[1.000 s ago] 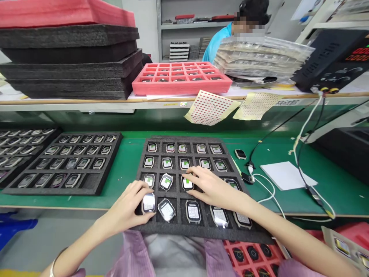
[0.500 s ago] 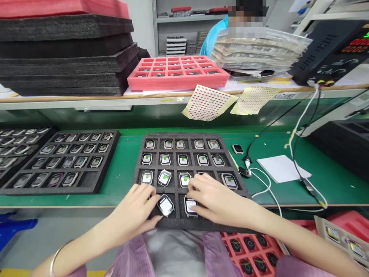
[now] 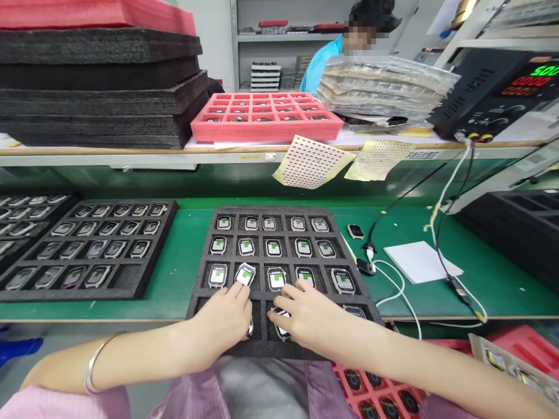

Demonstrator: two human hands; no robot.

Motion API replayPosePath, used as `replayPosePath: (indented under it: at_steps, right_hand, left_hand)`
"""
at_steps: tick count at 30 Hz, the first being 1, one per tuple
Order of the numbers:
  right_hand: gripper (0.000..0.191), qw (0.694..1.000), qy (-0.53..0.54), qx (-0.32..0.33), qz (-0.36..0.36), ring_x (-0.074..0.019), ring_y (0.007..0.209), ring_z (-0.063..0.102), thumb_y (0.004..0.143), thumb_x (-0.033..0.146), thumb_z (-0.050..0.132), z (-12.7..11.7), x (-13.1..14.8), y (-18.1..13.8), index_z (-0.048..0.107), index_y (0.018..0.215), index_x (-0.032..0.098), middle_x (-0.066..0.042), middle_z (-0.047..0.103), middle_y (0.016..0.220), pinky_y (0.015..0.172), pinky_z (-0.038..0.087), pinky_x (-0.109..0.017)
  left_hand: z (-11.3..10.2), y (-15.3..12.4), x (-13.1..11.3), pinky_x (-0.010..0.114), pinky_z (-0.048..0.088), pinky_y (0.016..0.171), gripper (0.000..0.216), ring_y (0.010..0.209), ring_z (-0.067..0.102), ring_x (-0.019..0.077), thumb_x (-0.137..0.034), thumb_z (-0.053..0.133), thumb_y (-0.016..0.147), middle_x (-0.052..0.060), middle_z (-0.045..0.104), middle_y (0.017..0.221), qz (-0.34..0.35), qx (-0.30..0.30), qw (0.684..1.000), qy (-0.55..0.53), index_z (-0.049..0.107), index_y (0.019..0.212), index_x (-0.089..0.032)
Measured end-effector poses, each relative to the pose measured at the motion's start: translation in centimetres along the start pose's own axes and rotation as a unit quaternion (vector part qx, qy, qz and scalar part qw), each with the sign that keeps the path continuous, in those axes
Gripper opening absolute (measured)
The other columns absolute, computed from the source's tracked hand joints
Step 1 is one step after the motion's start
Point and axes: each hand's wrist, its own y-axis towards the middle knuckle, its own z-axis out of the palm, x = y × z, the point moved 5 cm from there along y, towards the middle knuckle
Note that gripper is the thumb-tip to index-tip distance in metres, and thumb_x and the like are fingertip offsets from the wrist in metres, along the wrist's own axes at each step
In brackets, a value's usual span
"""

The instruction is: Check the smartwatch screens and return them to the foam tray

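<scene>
While the green surface [image 3: 183, 250] spreads wide, the black foam tray [image 3: 266, 349] juts past its near edge, watches [image 3: 276, 279] sitting in its compartments. Right hand [image 3: 310, 320]: fingers apart over a front-row watch [image 3: 283, 333], and whether they clamp it, I can't tell! Left hand [image 3: 220, 323]: fingers close together over the neighbouring compartment, a half-hidden watch [image 3: 250, 328] peeking out beside them, grip out of sight too.

Bright, even light; wide-angle stretch toward the edges
</scene>
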Motion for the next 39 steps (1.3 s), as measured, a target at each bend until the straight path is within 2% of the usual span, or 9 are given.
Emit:
replayPosePath:
  at_steps: [6, 11, 15, 20, 26, 29, 32, 35, 39]
  right_hand:
    - [0.034, 0.985, 0.168, -0.026, 0.011, -0.0249, 0.091, 0.053, 0.077, 0.010, 0.060, -0.9, -1.5, -0.2, 0.059, 0.111, 0.011, -0.010, 0.062, 0.094, 0.080, 0.041, -0.038]
    - [0.034, 0.923, 0.360, -0.099, 0.099, -0.0186, 0.088, 0.056, 0.081, 0.006, 0.057, -1.7, -5.2, -1.7, 0.060, 0.114, 0.015, -0.004, 0.063, 0.090, 0.081, 0.045, -0.030]
    - [0.035, 0.946, 0.310, -0.052, 0.076, -0.0215, 0.098, 0.053, 0.080, 0.011, 0.063, -1.7, -4.0, -2.7, 0.060, 0.115, 0.017, -0.006, 0.060, 0.103, 0.088, 0.043, -0.033]
    - [0.013, 0.994, 0.086, -0.019, 0.061, -0.0264, 0.089, 0.051, 0.083, 0.014, 0.058, -1.2, -0.7, -1.6, 0.063, 0.095, 0.010, -0.012, 0.059, 0.093, 0.080, 0.043, -0.040]
    - [0.013, 0.999, -0.041, 0.000, -0.005, -0.0255, 0.077, 0.050, 0.078, 0.008, 0.058, -0.9, 0.5, 0.0, 0.063, 0.090, 0.007, -0.013, 0.059, 0.079, 0.070, 0.039, -0.038]
    - [0.015, 0.999, 0.033, -0.004, -0.014, -0.0257, 0.080, 0.052, 0.078, 0.015, 0.059, -0.5, -0.3, -0.1, 0.064, 0.090, 0.008, -0.013, 0.060, 0.080, 0.071, 0.042, -0.037]
    - [0.039, 0.983, 0.177, -0.041, 0.012, -0.0263, 0.090, 0.053, 0.073, 0.020, 0.064, -0.2, -1.6, -0.7, 0.062, 0.109, 0.007, -0.013, 0.061, 0.095, 0.079, 0.044, -0.037]
    - [0.053, 0.930, 0.345, -0.119, 0.055, -0.0248, 0.096, 0.054, 0.069, 0.020, 0.068, -0.5, -3.0, -1.8, 0.058, 0.120, 0.011, -0.012, 0.059, 0.104, 0.086, 0.044, -0.037]
    - [0.046, 0.779, 0.584, -0.204, 0.105, -0.0219, 0.090, 0.057, 0.070, 0.026, 0.071, -0.9, -5.2, -3.1, 0.063, 0.114, 0.014, -0.011, 0.059, 0.105, 0.081, 0.046, -0.034]
  left_hand:
    - [-1.3, -0.1, -0.3, 0.037, 0.045, 0.074, 0.024, 0.094, 0.053, 0.0281, -0.005, 0.059, 0.077, 0.017, 0.058, 0.101, 0.049, 0.017, 0.998, 0.023, 0.060, 0.101, -0.006]
    - [-1.7, 0.3, 0.5, 0.042, 0.044, 0.075, 0.025, 0.092, 0.054, 0.0316, -0.022, 0.070, 0.073, 0.016, 0.059, 0.095, 0.018, 0.010, 1.000, -0.018, 0.062, 0.091, -0.006]
    - [-1.9, -0.7, 1.3, 0.040, 0.045, 0.080, 0.026, 0.095, 0.053, 0.0277, -0.015, 0.068, 0.071, 0.011, 0.058, 0.103, 0.035, -0.038, 0.992, -0.118, 0.057, 0.094, -0.012]
    - [-2.4, -1.5, 2.5, 0.039, 0.044, 0.093, 0.041, 0.108, 0.053, 0.0251, -0.010, 0.057, 0.075, 0.010, 0.056, 0.116, 0.012, -0.128, 0.955, -0.269, 0.048, 0.115, -0.017]
    - [-3.7, -0.3, 4.3, 0.030, 0.049, 0.079, 0.041, 0.104, 0.053, 0.0221, -0.009, 0.059, 0.072, 0.009, 0.051, 0.115, -0.051, -0.261, 0.851, -0.453, 0.051, 0.110, -0.021]
    - [-4.4, 0.5, 4.9, 0.030, 0.047, 0.083, 0.038, 0.109, 0.051, 0.0229, -0.007, 0.061, 0.069, 0.009, 0.051, 0.113, -0.070, -0.332, 0.753, -0.564, 0.051, 0.104, -0.020]
    - [-4.9, 1.2, 4.9, 0.028, 0.045, 0.083, 0.039, 0.101, 0.055, 0.0191, -0.004, 0.064, 0.068, 0.008, 0.056, 0.112, -0.074, -0.332, 0.648, -0.682, 0.046, 0.099, -0.020]
    - [-5.6, 1.7, 4.4, 0.024, 0.043, 0.072, 0.037, 0.086, 0.057, 0.0155, -0.005, 0.064, 0.071, 0.006, 0.064, 0.098, -0.056, -0.274, 0.582, -0.764, 0.044, 0.098, -0.020]
    - [-6.0, 2.3, 4.1, 0.023, 0.040, 0.072, 0.040, 0.081, 0.056, 0.0135, -0.002, 0.061, 0.072, 0.003, 0.065, 0.087, -0.054, -0.252, 0.524, -0.812, 0.046, 0.104, -0.019]
